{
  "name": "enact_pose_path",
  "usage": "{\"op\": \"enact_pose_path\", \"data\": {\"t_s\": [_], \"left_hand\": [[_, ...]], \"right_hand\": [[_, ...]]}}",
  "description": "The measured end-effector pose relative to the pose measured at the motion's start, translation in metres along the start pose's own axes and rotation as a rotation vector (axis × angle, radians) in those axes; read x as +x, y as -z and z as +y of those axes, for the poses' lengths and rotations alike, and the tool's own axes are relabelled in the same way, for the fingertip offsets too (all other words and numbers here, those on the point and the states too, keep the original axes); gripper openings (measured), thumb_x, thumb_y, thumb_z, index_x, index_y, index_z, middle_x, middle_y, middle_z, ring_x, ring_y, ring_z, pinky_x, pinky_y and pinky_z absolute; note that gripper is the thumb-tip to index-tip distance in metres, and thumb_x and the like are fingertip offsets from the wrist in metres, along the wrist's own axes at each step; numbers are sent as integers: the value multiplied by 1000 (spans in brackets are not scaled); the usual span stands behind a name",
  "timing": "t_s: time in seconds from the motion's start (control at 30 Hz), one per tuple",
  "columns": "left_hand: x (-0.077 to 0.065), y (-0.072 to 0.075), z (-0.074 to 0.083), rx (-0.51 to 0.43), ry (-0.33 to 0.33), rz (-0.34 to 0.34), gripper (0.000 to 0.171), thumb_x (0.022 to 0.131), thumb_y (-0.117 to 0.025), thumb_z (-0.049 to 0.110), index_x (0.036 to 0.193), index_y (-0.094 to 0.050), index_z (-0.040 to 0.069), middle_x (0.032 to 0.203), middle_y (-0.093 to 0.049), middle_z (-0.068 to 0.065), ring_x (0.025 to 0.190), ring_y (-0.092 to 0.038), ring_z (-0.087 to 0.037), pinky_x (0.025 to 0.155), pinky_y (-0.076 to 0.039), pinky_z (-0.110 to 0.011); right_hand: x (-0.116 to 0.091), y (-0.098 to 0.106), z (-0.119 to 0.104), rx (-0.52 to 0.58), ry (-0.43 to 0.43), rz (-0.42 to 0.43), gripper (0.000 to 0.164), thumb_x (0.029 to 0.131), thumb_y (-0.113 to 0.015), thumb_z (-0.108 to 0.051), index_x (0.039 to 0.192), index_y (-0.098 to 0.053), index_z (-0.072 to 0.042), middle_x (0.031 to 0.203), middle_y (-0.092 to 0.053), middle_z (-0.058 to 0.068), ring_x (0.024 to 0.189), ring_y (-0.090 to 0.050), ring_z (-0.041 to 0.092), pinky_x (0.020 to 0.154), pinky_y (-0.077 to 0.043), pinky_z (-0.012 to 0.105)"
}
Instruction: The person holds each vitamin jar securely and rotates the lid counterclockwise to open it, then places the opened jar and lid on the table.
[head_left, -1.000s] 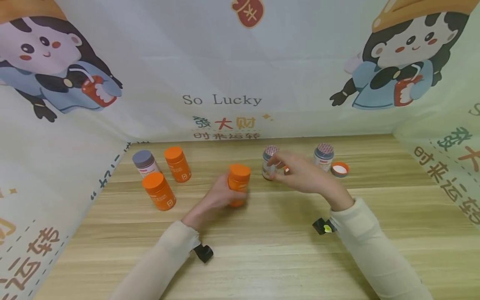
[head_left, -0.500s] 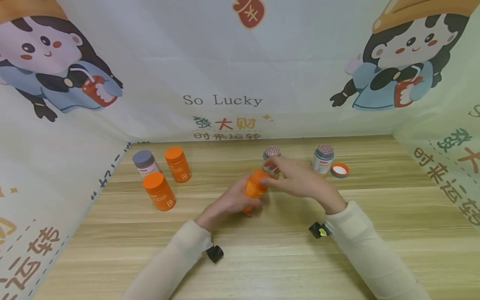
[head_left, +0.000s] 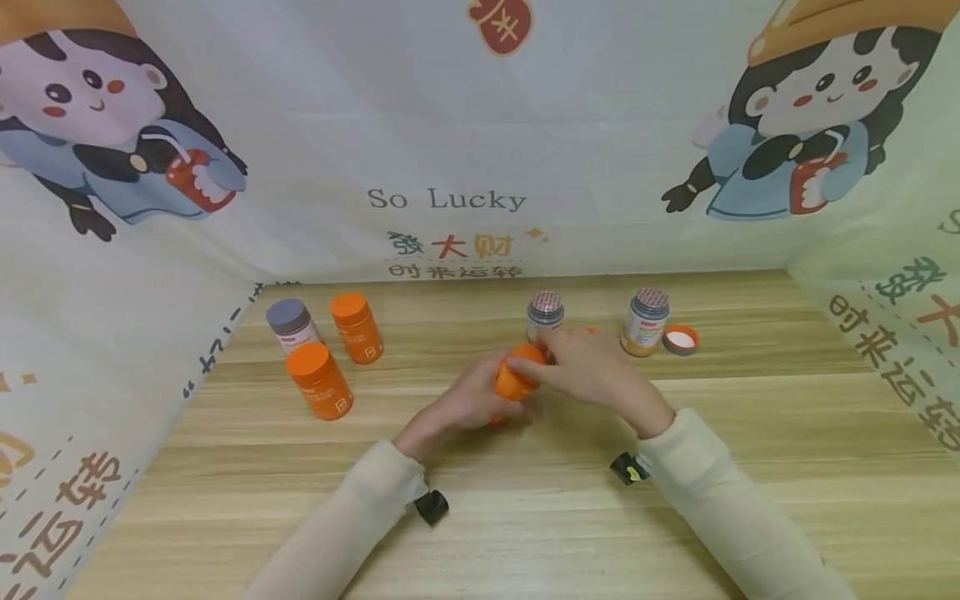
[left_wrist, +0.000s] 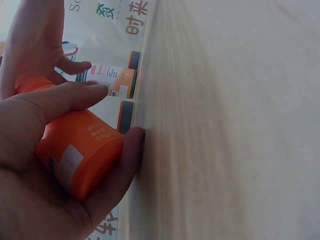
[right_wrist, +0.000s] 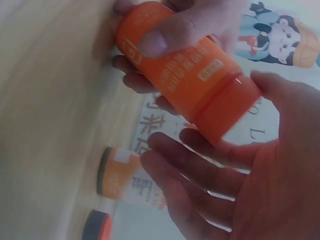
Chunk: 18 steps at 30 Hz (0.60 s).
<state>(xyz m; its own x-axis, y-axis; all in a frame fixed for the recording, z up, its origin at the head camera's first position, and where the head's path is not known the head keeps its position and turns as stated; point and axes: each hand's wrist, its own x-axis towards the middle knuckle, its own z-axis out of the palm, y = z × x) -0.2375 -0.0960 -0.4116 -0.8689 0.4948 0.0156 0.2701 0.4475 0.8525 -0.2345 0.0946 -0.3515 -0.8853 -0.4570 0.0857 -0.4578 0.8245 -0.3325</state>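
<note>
Above the middle of the table, my left hand (head_left: 471, 400) is wrapped round the body of an orange bottle (right_wrist: 182, 70) with pale printing. The bottle is tilted, its capped end toward the right hand. My right hand (head_left: 592, 367) pinches the orange cap (right_wrist: 227, 107) between thumb and forefinger; its other fingers are spread off the bottle in the right wrist view. Just behind the hands stands a grey-necked jar (head_left: 545, 310) with a patterned seal on top, its lower part hidden. In the left wrist view the fingers cover much of the bottle (left_wrist: 87, 145).
A second uncapped jar (head_left: 645, 323) stands to the right, with an upturned orange-and-grey lid (head_left: 681, 338) beside it. Another lid (head_left: 590, 331) shows partly behind the right hand. At left are two orange bottles (head_left: 357, 329) (head_left: 320, 383) and a purple-capped bottle (head_left: 291, 323).
The left hand has carried the orange bottle rightward and tilted it toward the right hand. The right hand has moved from beside the grey-necked jar and taken hold of the bottle's cap.
</note>
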Motion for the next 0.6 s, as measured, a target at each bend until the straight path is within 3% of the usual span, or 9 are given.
{"op": "enact_pose_path", "data": {"t_s": [0.17,0.27,0.4,0.6], "left_hand": [[-1,-1,2,50,-14,-28,65,73,-82,12,130,-50,18,103,-59,-3,85,-56,-18,69,-52,-28],[-3,-1,3,33,-9,-62,66,74,-81,11,130,-48,18,99,-59,-6,72,-58,-19,60,-53,-30],[-5,-1,3,-9,10,-95,65,77,-79,8,132,-46,22,99,-57,-8,58,-56,-21,49,-53,-32],[-6,0,3,-26,14,-107,65,78,-75,5,134,-45,22,101,-56,-9,61,-56,-21,49,-53,-30]], "right_hand": [[1,-7,-3,-27,-102,-5,57,88,-34,-75,78,-51,-21,61,-42,-3,54,-46,17,45,-30,29],[1,-9,-5,-34,-143,-7,63,86,-31,-79,71,-50,-20,59,-40,-3,52,-45,18,45,-28,29],[0,-10,-5,-36,-165,-9,65,85,-32,-79,63,-46,-19,56,-40,-4,50,-44,17,44,-27,29],[0,-11,-6,-6,-200,-50,65,85,-33,-78,59,-47,-20,54,-47,-4,47,-47,16,41,-29,27]]}}
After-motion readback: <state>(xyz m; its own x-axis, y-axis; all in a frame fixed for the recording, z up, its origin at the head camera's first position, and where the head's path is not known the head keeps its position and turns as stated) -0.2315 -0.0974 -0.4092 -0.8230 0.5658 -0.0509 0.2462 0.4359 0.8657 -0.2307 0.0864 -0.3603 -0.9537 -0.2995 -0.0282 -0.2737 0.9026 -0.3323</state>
